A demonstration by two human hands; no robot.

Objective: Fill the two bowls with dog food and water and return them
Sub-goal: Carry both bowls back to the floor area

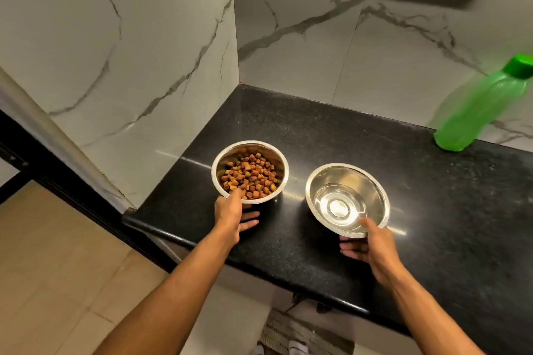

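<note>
Both bowls sit filled on the desk [317, 130], the left hand [230, 212] pinching the kibble bowl [249, 172] and the right hand [370, 242] the water bowl [347, 199], with only returning them seemingly left.

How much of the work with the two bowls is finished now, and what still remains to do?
Filling looks done: the left bowl holds dog food and the right bowl holds clear water. The capped green bottle stands aside on the black counter. In hand: the left hand and the right hand each grip a bowl's near rim. Left: carrying both bowls back to their place.
</note>
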